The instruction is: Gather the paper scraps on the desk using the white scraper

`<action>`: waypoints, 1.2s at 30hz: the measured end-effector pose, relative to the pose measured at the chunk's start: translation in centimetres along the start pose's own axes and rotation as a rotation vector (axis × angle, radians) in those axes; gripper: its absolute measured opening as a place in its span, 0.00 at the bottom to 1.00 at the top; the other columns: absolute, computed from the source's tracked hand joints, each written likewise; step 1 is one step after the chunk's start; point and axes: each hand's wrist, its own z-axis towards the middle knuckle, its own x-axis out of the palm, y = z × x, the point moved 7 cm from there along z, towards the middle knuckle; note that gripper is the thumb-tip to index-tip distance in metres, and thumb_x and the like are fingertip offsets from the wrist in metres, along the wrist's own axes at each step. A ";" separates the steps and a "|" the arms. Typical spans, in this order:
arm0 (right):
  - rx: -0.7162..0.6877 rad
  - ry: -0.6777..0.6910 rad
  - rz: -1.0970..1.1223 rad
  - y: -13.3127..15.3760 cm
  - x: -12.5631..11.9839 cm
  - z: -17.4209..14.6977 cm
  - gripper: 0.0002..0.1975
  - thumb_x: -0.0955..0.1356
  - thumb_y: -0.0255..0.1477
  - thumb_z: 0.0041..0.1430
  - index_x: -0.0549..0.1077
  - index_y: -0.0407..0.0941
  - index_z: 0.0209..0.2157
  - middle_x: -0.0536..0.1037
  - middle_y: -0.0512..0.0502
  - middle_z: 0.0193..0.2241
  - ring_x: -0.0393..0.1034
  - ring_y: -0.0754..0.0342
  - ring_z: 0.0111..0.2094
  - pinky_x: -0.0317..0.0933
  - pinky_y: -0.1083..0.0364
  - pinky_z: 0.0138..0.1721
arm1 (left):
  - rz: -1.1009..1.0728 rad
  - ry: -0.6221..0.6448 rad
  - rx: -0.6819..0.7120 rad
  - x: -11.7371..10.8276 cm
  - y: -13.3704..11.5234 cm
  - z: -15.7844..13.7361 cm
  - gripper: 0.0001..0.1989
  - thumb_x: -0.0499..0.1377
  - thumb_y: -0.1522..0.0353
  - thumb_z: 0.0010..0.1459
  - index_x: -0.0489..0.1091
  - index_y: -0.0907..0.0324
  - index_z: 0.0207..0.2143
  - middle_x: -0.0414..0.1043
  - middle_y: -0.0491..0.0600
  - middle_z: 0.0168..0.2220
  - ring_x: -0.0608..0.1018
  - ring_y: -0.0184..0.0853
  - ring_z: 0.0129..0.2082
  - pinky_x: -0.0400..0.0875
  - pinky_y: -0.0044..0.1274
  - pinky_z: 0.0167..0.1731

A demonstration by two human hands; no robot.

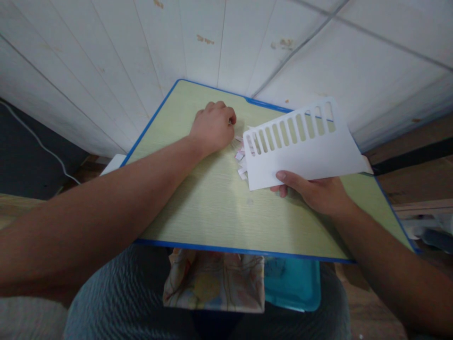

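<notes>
Right hand [311, 191] gripping a slotted white card [293, 161]; left hand [214, 123] curling.
The right hand is pinching the card's near edge, thumb lying on top, fingers reaching underneath, over the right half of the green tabletop [198, 203]. The left hand is bending its fingers inward near paper scraps [242, 171] beside the card; whether it is holding anything, I cannot tell.
</notes>
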 end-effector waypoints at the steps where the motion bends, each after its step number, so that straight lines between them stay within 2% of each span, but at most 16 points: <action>1: -0.003 0.045 0.028 0.2 0.3 -0.1 0.28 0.80 0.58 0.71 0.84 0.51 0.26 0.85 0.46 0.24 0.82 0.45 0.27 0.82 0.45 0.36 | 0.000 0.004 -0.005 0.0 0.0 0.0 0.21 0.60 0.70 0.71 0.86 0.44 0.57 0.85 0.54 0.59 0.75 0.57 0.71 0.73 0.49 0.71; 3: -0.007 0.127 0.083 0.5 0.8 -0.2 0.25 0.81 0.54 0.71 0.85 0.51 0.28 0.87 0.47 0.25 0.82 0.46 0.26 0.81 0.47 0.33 | -0.001 0.023 -0.025 -0.1 -0.1 -0.1 0.19 0.60 0.68 0.72 0.86 0.45 0.57 0.84 0.55 0.61 0.74 0.57 0.72 0.71 0.49 0.72; 5: -0.002 0.140 0.115 0.5 0.9 0.0 0.23 0.81 0.53 0.71 0.86 0.51 0.30 0.87 0.46 0.26 0.82 0.45 0.27 0.81 0.46 0.33 | -0.003 0.049 -0.042 -0.2 -0.4 -0.3 0.18 0.58 0.66 0.75 0.86 0.47 0.57 0.84 0.54 0.62 0.72 0.58 0.73 0.68 0.49 0.73; 8: 0.016 -0.008 0.042 0.0 0.2 0.6 0.26 0.79 0.56 0.73 0.86 0.52 0.28 0.86 0.46 0.25 0.84 0.42 0.29 0.83 0.43 0.38 | 0.037 0.078 -0.053 -0.6 -1.0 -0.7 0.20 0.55 0.68 0.77 0.85 0.50 0.59 0.82 0.52 0.66 0.71 0.55 0.73 0.67 0.47 0.73; 11: 0.017 -0.120 -0.064 -0.5 -0.3 0.9 0.29 0.77 0.58 0.75 0.85 0.53 0.26 0.85 0.46 0.24 0.83 0.42 0.29 0.83 0.42 0.41 | 0.087 0.083 -0.050 -0.8 -1.4 -0.8 0.23 0.53 0.72 0.75 0.85 0.53 0.60 0.80 0.56 0.69 0.72 0.53 0.72 0.70 0.47 0.71; 17: 0.010 -0.111 -0.113 -0.7 0.0 0.9 0.27 0.77 0.57 0.75 0.86 0.54 0.27 0.86 0.48 0.24 0.83 0.44 0.29 0.80 0.44 0.38 | -0.005 0.039 -0.028 -0.3 -0.8 -0.3 0.21 0.58 0.69 0.74 0.86 0.50 0.61 0.84 0.56 0.63 0.73 0.60 0.72 0.71 0.52 0.71; 20: 0.012 -0.107 -0.097 -0.6 0.1 0.9 0.28 0.77 0.58 0.74 0.86 0.54 0.26 0.85 0.48 0.24 0.83 0.44 0.29 0.81 0.44 0.40 | -0.015 0.018 -0.018 -0.1 -0.5 -0.1 0.21 0.60 0.68 0.73 0.87 0.49 0.61 0.85 0.58 0.62 0.75 0.62 0.72 0.72 0.53 0.71; 24: 0.005 -0.114 -0.088 -0.3 0.3 0.8 0.31 0.76 0.58 0.75 0.83 0.53 0.23 0.86 0.47 0.24 0.83 0.43 0.30 0.83 0.43 0.43 | -0.001 0.017 -0.025 0.0 -0.5 -0.1 0.19 0.60 0.68 0.75 0.87 0.51 0.60 0.84 0.59 0.64 0.76 0.62 0.72 0.72 0.51 0.72; 29: 0.010 -0.105 -0.073 -0.3 0.7 0.8 0.31 0.77 0.57 0.74 0.81 0.54 0.21 0.87 0.47 0.25 0.83 0.43 0.30 0.83 0.44 0.42 | -0.001 0.014 -0.036 -0.2 -0.7 -0.2 0.18 0.60 0.69 0.75 0.88 0.50 0.57 0.84 0.58 0.64 0.76 0.60 0.72 0.73 0.50 0.71; 33: 0.017 -0.120 -0.068 -0.7 0.6 0.9 0.31 0.77 0.56 0.75 0.80 0.54 0.21 0.87 0.47 0.25 0.83 0.44 0.30 0.83 0.43 0.44 | 0.065 0.038 -0.034 -0.2 -1.0 -0.2 0.21 0.57 0.74 0.74 0.88 0.57 0.58 0.83 0.59 0.66 0.76 0.58 0.72 0.73 0.48 0.71; 36: 0.018 -0.115 -0.077 -0.9 0.4 0.9 0.32 0.76 0.60 0.74 0.80 0.54 0.22 0.87 0.46 0.25 0.83 0.43 0.29 0.83 0.42 0.43 | 0.069 0.024 -0.018 -0.2 -1.0 -0.2 0.22 0.57 0.75 0.72 0.88 0.56 0.59 0.84 0.60 0.64 0.78 0.59 0.71 0.75 0.49 0.70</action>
